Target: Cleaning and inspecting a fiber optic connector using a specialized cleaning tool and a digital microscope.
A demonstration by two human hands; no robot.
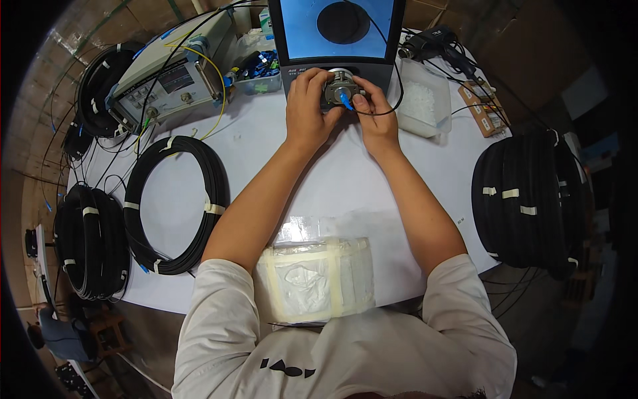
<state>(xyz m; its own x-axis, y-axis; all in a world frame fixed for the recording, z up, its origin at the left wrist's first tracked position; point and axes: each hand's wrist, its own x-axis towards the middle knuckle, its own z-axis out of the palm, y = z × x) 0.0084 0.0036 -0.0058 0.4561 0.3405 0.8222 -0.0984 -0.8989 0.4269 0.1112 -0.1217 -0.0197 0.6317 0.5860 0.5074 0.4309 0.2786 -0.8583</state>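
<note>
A white table [372, 193] carries a stack of black cable coils [528, 199] at its right edge, 1 flat black cable coil [174, 203] on the left, and a blue-screened inspection unit [335, 33] at the far edge. At that unit's base the left hand [307, 106] wraps closed around a round metal fixture [340, 86]. The right hand [375, 116] pinches a blue fibre connector [345, 100] into it.

Your white table [372, 193] carries a screened instrument [339, 36]; left of it a grey test box [169, 83], nearer you a black cable coil [176, 206]
</note>
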